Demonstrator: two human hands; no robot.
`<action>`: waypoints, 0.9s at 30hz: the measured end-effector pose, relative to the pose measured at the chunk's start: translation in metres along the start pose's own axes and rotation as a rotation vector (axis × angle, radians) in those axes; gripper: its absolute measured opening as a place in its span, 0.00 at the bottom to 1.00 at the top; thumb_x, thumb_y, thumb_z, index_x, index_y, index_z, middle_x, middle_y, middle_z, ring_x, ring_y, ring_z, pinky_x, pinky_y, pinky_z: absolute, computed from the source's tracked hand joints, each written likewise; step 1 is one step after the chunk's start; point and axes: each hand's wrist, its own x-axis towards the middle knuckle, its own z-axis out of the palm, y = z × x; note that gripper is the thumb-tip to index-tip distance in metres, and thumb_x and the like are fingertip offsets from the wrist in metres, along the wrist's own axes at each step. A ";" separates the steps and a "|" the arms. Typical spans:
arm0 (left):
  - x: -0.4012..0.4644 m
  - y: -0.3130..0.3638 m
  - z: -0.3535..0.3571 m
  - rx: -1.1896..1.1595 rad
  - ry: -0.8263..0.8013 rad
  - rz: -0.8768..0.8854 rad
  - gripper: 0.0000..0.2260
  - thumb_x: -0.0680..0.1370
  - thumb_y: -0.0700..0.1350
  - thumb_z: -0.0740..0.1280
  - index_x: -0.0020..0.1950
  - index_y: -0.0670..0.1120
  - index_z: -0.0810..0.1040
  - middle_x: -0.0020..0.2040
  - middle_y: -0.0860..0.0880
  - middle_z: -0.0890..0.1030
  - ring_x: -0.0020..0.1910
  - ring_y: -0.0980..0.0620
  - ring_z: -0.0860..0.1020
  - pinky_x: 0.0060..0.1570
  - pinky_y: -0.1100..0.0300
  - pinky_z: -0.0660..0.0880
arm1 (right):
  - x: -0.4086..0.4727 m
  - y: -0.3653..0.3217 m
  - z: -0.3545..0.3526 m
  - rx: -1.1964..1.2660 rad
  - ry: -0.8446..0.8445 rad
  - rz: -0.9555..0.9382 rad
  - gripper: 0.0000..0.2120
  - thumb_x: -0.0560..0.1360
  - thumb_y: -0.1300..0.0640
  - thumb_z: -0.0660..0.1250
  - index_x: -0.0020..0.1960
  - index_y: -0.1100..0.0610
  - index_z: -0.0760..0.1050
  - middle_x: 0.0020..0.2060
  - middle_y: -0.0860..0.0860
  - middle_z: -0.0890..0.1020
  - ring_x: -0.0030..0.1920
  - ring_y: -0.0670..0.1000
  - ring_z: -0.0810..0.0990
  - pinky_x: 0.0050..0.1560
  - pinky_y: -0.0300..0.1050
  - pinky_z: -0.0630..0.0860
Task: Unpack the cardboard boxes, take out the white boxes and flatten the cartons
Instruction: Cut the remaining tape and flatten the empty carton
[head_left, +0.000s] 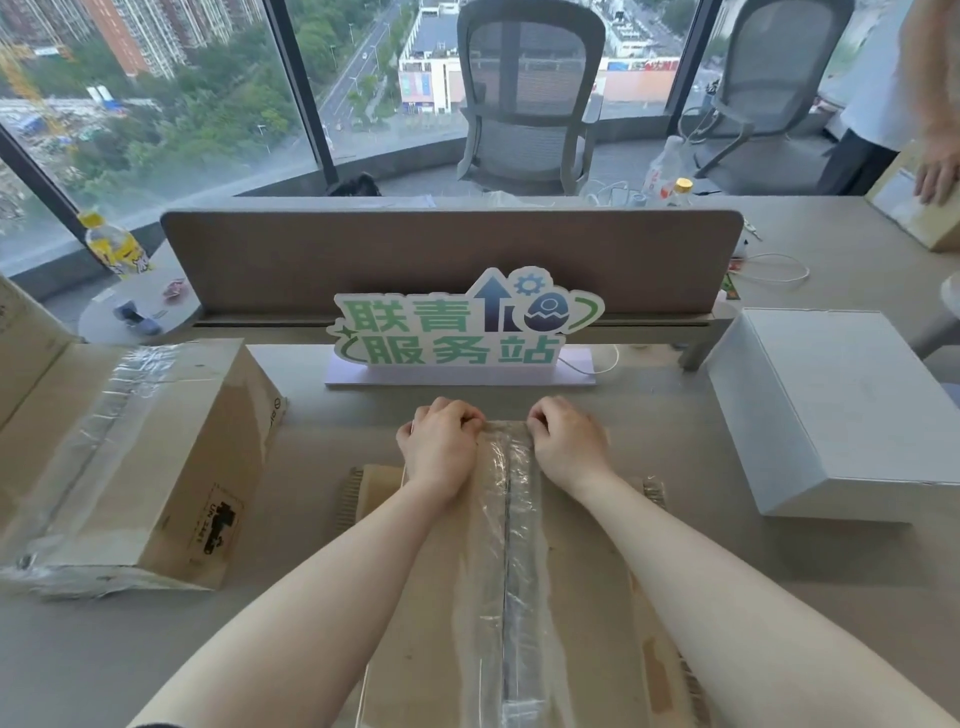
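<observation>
Both hands, left (441, 447) and right (569, 441), grip taped carton (514, 571) far edge; bare desk (311, 467) beside.

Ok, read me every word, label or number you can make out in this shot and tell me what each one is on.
"联青" over "服务站": the green and white desk sign in front of the divider.
"UN", then digits too blurred to read: the black label on the cardboard box at left.
Too blurred to read: the yellow bottle's label, the clear bottle's red label, the storefront lettering outside.
</observation>
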 end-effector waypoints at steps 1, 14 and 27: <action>0.001 0.000 -0.002 -0.030 -0.017 -0.012 0.08 0.81 0.49 0.61 0.50 0.56 0.80 0.56 0.57 0.77 0.62 0.51 0.69 0.63 0.51 0.59 | 0.001 -0.002 0.000 0.022 0.002 -0.002 0.06 0.79 0.54 0.60 0.43 0.49 0.70 0.46 0.45 0.77 0.47 0.53 0.73 0.48 0.47 0.65; 0.008 -0.003 -0.035 -0.655 -0.113 -0.101 0.08 0.82 0.43 0.62 0.44 0.48 0.78 0.40 0.52 0.79 0.42 0.52 0.75 0.44 0.60 0.71 | -0.001 0.002 -0.033 0.661 0.079 -0.015 0.14 0.82 0.64 0.57 0.38 0.53 0.67 0.32 0.44 0.72 0.33 0.40 0.69 0.40 0.40 0.67; 0.011 -0.038 -0.136 -0.548 -0.394 0.014 0.14 0.70 0.50 0.75 0.50 0.45 0.77 0.46 0.49 0.80 0.40 0.55 0.77 0.44 0.61 0.72 | -0.015 0.048 -0.137 0.591 -0.190 0.041 0.20 0.70 0.43 0.69 0.50 0.59 0.76 0.40 0.50 0.78 0.40 0.47 0.72 0.45 0.40 0.67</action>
